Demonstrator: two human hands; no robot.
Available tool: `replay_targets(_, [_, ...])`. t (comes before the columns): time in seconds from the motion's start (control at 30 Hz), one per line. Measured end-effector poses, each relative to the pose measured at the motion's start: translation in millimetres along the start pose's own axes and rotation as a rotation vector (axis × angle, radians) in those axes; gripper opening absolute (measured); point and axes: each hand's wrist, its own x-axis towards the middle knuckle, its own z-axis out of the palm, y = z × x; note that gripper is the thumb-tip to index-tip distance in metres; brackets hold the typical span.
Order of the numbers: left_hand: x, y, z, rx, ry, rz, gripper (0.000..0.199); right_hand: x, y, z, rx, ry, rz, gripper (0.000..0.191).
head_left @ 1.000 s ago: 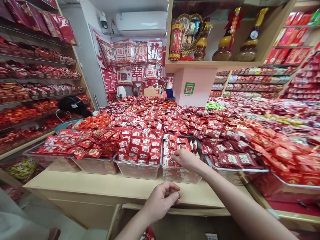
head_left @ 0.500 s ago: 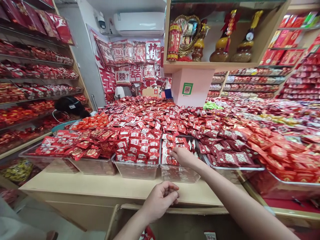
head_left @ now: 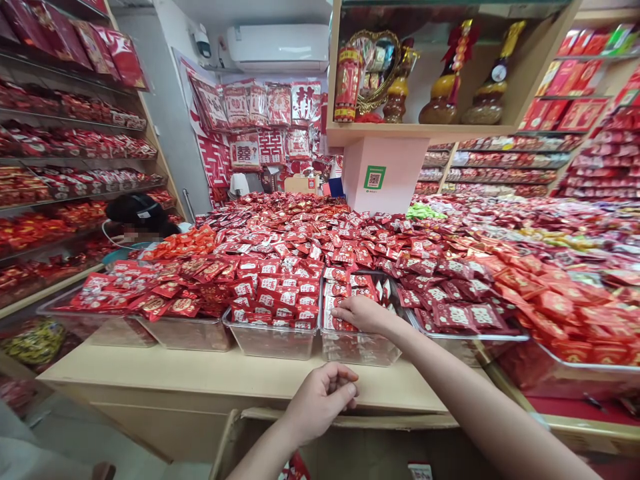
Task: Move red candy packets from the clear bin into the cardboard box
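My right hand (head_left: 363,313) reaches over the clear plastic bin (head_left: 360,350) in the middle of the counter. Its fingers are stretched out and lie on the small red-and-white packets (head_left: 336,288) inside, touching those at the left side; its fingertips are partly hidden. My left hand (head_left: 323,400) hovers above the near rim of a cardboard box (head_left: 390,421), loosely curled, with a gap between thumb and fingers and nothing visible in it. Inside the box, a red packet (head_left: 296,467) and a white-and-red packet (head_left: 420,471) show at the bottom of the view.
Bins of red packets (head_left: 277,297) and dark red packets (head_left: 467,315) flank the middle bin on the wooden counter (head_left: 200,367). Heaped packets spread behind. A display cabinet (head_left: 425,130) overhangs the counter. At left, a person (head_left: 137,213) is low beside the shelves (head_left: 75,160).
My right hand has moved slightly left and down onto the packets, its fingers straighter and flatter than before. The left hand stays in place. The person at left has shifted their head slightly.
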Motion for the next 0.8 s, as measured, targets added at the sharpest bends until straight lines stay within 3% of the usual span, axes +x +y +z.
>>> replay_targets(0.23, [0.5, -2.9, -0.7, 0.013, -0.003, 0.008, 0.018, -0.2, 3.9, 1.6, 0.051, 0.049, -0.192, 0.049])
replay_targets(0.6, [0.1, -1.1, -0.2, -0.011, 0.004, -0.005, 0.019, 0.2, -3.5, 4.5, 0.297, 0.040, -0.020, 0.032])
replay_targets(0.8, [-0.6, 1.4, -1.2, -0.107, 0.055, 0.048, 0.027, -12.7, -10.3, -24.9, 0.408, 0.226, 0.089, 0.031])
